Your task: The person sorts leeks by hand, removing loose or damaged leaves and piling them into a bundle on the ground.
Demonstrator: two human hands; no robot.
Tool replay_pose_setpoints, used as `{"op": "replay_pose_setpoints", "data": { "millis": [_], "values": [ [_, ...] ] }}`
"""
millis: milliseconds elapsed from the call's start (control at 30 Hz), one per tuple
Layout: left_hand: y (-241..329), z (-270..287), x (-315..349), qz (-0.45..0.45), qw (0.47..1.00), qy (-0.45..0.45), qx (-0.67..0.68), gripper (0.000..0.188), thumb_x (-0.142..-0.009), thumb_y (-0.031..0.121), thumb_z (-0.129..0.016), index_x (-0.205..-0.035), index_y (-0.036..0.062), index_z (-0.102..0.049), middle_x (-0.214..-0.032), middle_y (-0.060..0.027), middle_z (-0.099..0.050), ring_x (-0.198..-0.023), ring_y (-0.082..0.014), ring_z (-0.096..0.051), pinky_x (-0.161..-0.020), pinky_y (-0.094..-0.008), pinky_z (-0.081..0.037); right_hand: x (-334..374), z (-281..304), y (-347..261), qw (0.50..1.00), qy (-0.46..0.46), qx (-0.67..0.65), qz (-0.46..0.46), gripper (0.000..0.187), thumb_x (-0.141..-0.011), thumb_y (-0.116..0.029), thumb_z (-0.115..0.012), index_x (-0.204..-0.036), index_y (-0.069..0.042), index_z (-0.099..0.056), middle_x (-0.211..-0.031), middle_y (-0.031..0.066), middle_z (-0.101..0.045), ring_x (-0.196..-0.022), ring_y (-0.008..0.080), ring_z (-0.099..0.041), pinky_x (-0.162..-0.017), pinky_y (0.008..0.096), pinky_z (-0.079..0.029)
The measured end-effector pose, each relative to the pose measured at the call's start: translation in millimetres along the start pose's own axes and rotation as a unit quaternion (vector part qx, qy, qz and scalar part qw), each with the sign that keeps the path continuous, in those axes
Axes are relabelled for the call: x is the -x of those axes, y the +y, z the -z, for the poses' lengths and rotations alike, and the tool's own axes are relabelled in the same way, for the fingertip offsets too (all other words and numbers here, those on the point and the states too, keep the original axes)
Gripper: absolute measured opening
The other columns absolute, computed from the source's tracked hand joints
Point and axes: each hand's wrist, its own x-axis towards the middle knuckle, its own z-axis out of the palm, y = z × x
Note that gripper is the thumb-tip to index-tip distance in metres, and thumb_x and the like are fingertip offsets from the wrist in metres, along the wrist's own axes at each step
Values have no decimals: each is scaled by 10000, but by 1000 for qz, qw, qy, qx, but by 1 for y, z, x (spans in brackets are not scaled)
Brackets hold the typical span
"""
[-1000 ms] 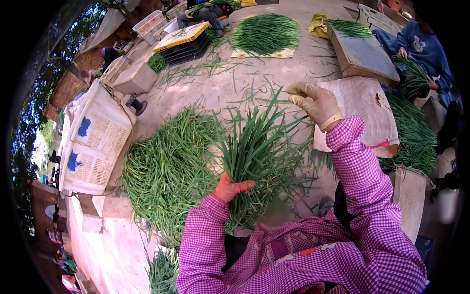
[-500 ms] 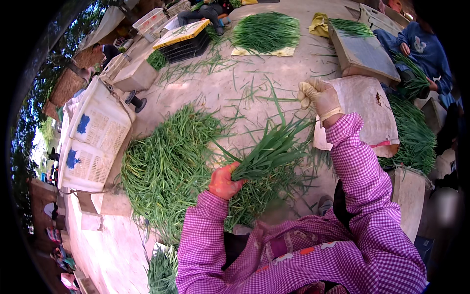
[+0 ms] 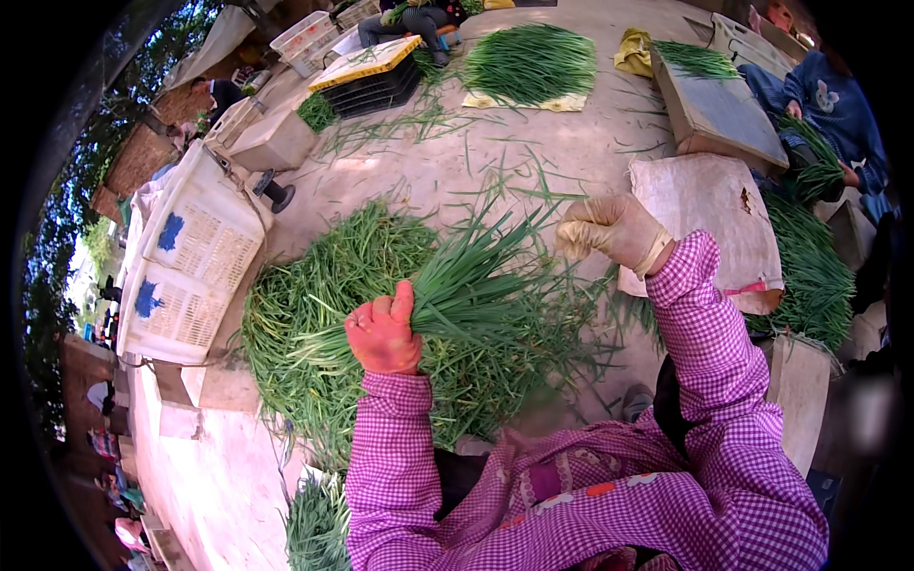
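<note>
My left hand [image 3: 386, 330], in an orange-red glove, is wrapped round a bunch of chives [image 3: 481, 281]. Its long green leaves fan out to the upper right, and the pale stem ends stick out on the left of the fist. Below the bunch spreads a loose heap of chives [image 3: 295, 305] on the ground. To the right, apart from the bunch, my right hand [image 3: 614, 233] is raised in a cream glove with its fingers curled together. Whatever those fingers may hold is too small to make out.
A white plastic crate [image 3: 195, 257] stands at the left. A pale sack [image 3: 709, 224] lies at the right, beside more chives [image 3: 809, 271]. Farther off are a neat chive pile [image 3: 530, 65] and a black crate with a yellow rim [image 3: 371, 81]. A person in blue [image 3: 843, 109] handles chives at far right.
My left hand has turned and shifted slightly left, so the stem ends now show beside the fist. My right hand has moved slightly down, and the long blade near it is no longer visible.
</note>
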Motion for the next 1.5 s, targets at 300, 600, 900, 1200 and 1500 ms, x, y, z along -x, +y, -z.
{"op": "replay_pose_setpoints", "data": {
  "millis": [300, 600, 900, 1200, 1500],
  "values": [
    [1, 3, -2, -12, 999, 43, -9, 628, -551, 127, -635, -1174, 203, -593, -792, -14, -538, -703, -252, -514, -692, -411, -398, -2, -67, 14, 948, 44, 307, 66, 251, -866, -295, -670, -962, -63, -693, -743, 101, -674, -663, 167, -656, -615, 295, -499],
    [4, 1, -2, -16, 999, 46, 22, 632, -553, 105, -626, -1178, 194, -591, -785, -26, -529, -711, -257, -530, -690, -414, -403, -5, -49, 4, 977, 168, -127, 19, 166, -918, -149, -612, -903, 13, -646, -745, 54, -649, -638, 101, -592, -581, 232, -476],
    [0, 0, 1, 7, 1000, -5, -6, 671, -530, 104, -640, -1190, 200, -574, -773, -23, -510, -702, -255, -532, -688, -411, -402, 0, -40, -2, 982, 121, 98, 104, 259, -872, -309, -662, -954, -63, -667, -640, 33, -615, -568, 152, -589, -560, 292, -479],
    [14, -8, 1, -42, 999, 8, 8, 578, -581, 85, -634, -1142, 209, -574, -722, -14, -462, -668, -239, -520, -655, -397, -391, -2, -66, 5, 922, 82, 376, 42, 433, -868, -527, -553, -786, -102, -570, -666, 94, -616, -649, 305, -627, -610, 422, -479],
    [22, -6, -2, -56, 998, 8, 4, 445, -623, 106, -599, -1061, 184, -606, -721, 2, -481, -655, -218, -522, -643, -383, -408, -6, -72, 12, 977, 175, 99, 72, 169, -885, -231, -647, -850, -66, -636, -637, 47, -595, -554, 158, -575, -520, 292, -448]
  ]
}}
